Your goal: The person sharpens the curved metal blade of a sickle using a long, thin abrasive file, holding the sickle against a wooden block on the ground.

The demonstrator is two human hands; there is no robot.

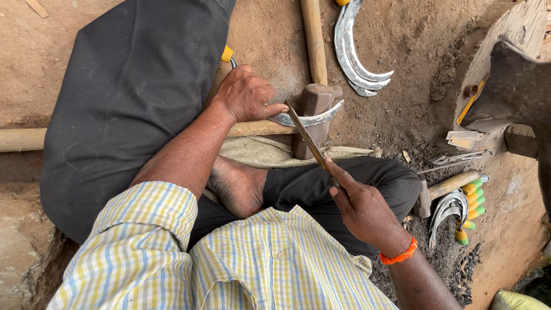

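So the left hand (247,95) is clamped down on a curved grey steel sickle blade (307,119), fingers wrapped over its near end, pinning it flat on top of a brown wooden block (314,103). A bit of yellow handle (227,54) pokes out behind the hand at about 11 o'clock. The right hand (361,209) is closed around a long flat metal file (307,138), index finger stretched along it, and the file's tip sits right across the blade at the block.

Going outward: one long pale wooden pole (314,37) runs up from the block toward 12 o'clock, and another round wooden pole (23,139) runs off at 9 o'clock, passing under the left hand. At 1 o'clock there's a stack of finished sickle blades (356,57), at least two, can't count them exactly. At 4 o'clock from the right hand, one wooden-handled hammer (445,188) and a bundle of sickles with yellow-and-green grips (472,204), roughly five grips showing. A few small flat metal pieces (464,139) lie at 3 o'clock, near a big worn wooden stump (511,74).

The person sits cross-legged, one bare foot (238,183) tucked in, on a piece of sackcloth (270,152), with a black sheet (132,86) at 10 o'clock. Ground is bare reddish dirt (413,40), dusted with dark filings by the hammer.
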